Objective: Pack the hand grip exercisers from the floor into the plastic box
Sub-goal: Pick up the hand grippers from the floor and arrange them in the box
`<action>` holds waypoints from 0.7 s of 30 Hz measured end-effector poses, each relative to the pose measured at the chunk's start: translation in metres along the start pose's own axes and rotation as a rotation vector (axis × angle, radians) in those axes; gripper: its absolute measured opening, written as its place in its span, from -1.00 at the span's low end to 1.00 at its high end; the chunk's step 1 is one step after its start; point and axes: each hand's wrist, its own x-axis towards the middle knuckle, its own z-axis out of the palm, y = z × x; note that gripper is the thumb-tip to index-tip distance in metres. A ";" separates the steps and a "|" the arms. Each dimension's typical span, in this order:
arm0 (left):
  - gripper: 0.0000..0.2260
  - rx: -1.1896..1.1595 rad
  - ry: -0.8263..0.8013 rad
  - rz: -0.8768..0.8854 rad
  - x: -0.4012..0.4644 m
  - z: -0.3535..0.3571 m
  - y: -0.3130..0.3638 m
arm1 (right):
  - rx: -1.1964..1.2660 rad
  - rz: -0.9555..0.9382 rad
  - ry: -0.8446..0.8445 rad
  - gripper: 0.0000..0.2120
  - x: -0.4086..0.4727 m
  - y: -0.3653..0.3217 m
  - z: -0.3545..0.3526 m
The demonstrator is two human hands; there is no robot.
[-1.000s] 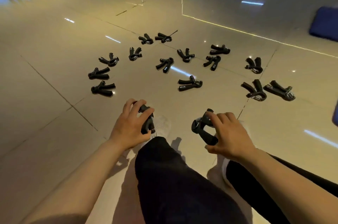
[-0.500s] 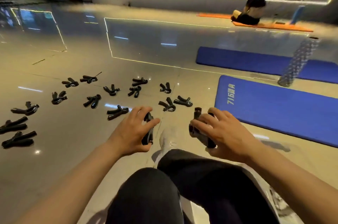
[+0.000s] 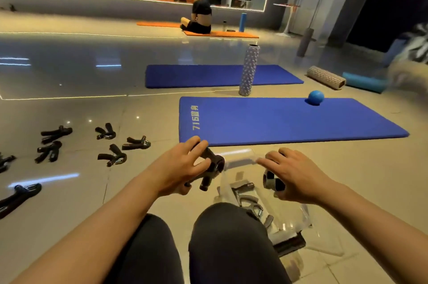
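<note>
My left hand holds a black hand grip exerciser just left of the clear plastic box. My right hand grips a second exerciser directly over the box's opening. Inside the box lie a few more exercisers, partly hidden by my right knee. Several black exercisers remain spread on the tiled floor to the left.
A blue mat lies just beyond the box with a blue ball on it. An upright foam roller and a second mat stand further back. A person sits on an orange mat far off.
My view swung right from the exercisers on the floor to the plastic box. Both hands carried their exercisers rightward; the right one now hangs over the box.
</note>
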 end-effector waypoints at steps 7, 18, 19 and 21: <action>-0.24 -0.004 -0.044 0.149 0.089 0.043 0.019 | 0.163 0.198 -0.086 -0.26 -0.020 0.044 0.056; -0.21 -0.394 0.001 0.122 0.136 0.140 0.022 | 0.475 0.299 -0.141 -0.25 0.015 0.075 0.163; -0.23 -0.437 0.029 0.098 0.136 0.152 0.024 | 0.488 0.299 -0.148 -0.24 0.022 0.075 0.171; -0.28 -0.515 0.089 0.043 0.135 0.178 0.030 | 0.535 0.308 -0.162 -0.22 0.036 0.072 0.185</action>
